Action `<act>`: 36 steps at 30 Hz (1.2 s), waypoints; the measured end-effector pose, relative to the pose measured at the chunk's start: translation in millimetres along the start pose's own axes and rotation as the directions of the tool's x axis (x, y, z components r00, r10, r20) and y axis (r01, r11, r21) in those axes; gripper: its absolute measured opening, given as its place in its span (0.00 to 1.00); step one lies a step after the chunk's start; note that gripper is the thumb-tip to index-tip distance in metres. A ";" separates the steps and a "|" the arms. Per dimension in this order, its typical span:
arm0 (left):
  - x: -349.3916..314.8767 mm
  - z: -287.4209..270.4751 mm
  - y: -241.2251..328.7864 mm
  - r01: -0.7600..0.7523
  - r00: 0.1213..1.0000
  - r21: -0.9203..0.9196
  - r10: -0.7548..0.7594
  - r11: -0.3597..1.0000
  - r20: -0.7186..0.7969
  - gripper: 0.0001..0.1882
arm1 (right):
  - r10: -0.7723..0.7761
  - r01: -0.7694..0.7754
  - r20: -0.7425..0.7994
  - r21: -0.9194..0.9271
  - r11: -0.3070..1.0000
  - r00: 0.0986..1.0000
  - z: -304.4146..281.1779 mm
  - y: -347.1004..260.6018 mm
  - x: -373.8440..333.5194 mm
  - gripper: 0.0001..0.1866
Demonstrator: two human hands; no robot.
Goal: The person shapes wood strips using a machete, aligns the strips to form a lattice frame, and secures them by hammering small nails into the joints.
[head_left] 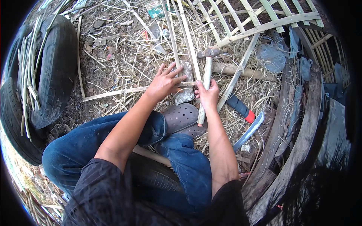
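Observation:
My left hand (166, 82) lies over a bent bamboo strip (117, 93), its fingers spread where upright strips (183, 35) meet it. Under those fingers sits a pale stone (184, 96); the thumb is hidden. Close by on the right, my right hand (209, 95) is closed around the middle of a hammer's wooden handle (207, 71). The thumb tip touches the strip's end beside the handle. The hammer's metal head (208, 53) points away from me, near a bamboo pole (241, 71).
Old tyres (56, 71) with thin strips laid over them stand at left. A woven bamboo lattice (264, 28) spreads at far right. A knife with a dark, red-ended handle (241, 108) and a blue-white curved piece (249, 130) lie right of my forearm, before weathered planks (307, 109).

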State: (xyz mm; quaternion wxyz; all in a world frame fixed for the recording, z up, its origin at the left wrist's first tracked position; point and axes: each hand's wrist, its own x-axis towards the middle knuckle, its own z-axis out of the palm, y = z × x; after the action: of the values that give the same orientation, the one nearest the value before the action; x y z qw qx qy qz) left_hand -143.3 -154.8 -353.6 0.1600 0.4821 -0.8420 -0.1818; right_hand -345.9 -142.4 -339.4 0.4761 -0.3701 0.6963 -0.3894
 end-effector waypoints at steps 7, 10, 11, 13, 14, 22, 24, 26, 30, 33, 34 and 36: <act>-6.5 -20.4 13.6 0.371 0.928 -0.125 -0.373 0.920 0.006 0.28 | -0.008 0.010 0.018 -0.131 0.991 1.000 -1.8 -3.9 8.0 0.20; -9.4 -16.5 11.4 0.327 0.944 -0.181 -0.330 0.927 0.019 0.28 | -0.033 0.039 0.044 -0.164 0.986 0.999 -1.6 -1.7 8.7 0.19; -7.3 -14.6 11.9 0.331 0.943 -0.151 -0.325 0.931 0.063 0.28 | -0.031 0.038 0.043 -0.165 0.986 0.999 -1.9 -0.6 9.9 0.19; -2.6 -12.3 16.5 0.333 0.941 -0.127 -0.320 0.934 0.113 0.29 | -0.042 0.048 0.044 -0.141 0.989 0.998 -3.0 2.7 12.2 0.19; -0.5 -9.5 17.6 0.326 0.941 -0.095 -0.313 0.941 0.127 0.29 | -0.040 0.045 0.042 -0.143 0.989 0.998 -2.9 4.6 13.0 0.19; 9.6 -5.9 12.6 0.312 0.923 -0.031 -0.295 0.950 0.249 0.33 | -0.029 0.041 0.054 -0.238 0.970 0.998 -8.0 3.2 12.9 0.21; 20.4 -7.8 12.2 0.388 0.807 0.009 -0.344 0.922 0.481 0.36 | -0.206 0.199 0.016 -0.330 0.923 0.978 -12.4 10.8 14.4 0.22; 21.1 -12.6 8.6 0.429 0.770 0.004 -0.368 0.903 0.522 0.38 | -0.187 0.185 0.024 -0.323 0.928 0.982 -9.1 -5.7 -2.0 0.23; 27.5 -17.9 12.2 0.478 0.710 -0.041 -0.359 0.877 0.606 0.40 | -0.127 0.141 0.070 -0.283 0.949 0.989 -41.6 2.1 -28.8 0.18; 24.0 -9.4 4.3 0.460 0.759 -0.108 -0.327 0.881 0.563 0.39 | -0.084 0.125 0.141 -0.322 0.939 0.987 -57.6 -8.7 -68.6 0.16; 24.4 -10.6 3.2 0.455 0.748 -0.094 -0.323 0.886 0.579 0.39 | -0.165 0.233 0.202 -0.385 0.893 0.965 -59.7 -18.5 -81.9 0.16; 27.7 -14.1 6.0 0.460 0.735 -0.084 -0.325 0.884 0.595 0.39 | -0.234 0.336 0.271 -0.441 0.832 0.934 -60.7 -37.7 -102.4 0.15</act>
State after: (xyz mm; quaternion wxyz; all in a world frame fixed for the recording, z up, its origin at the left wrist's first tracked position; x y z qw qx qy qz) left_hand -155.0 -178.2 -335.7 -0.0854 0.5524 -0.7027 -0.4401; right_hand -370.2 -56.1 -252.5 0.3748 -0.6147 0.6544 -0.2311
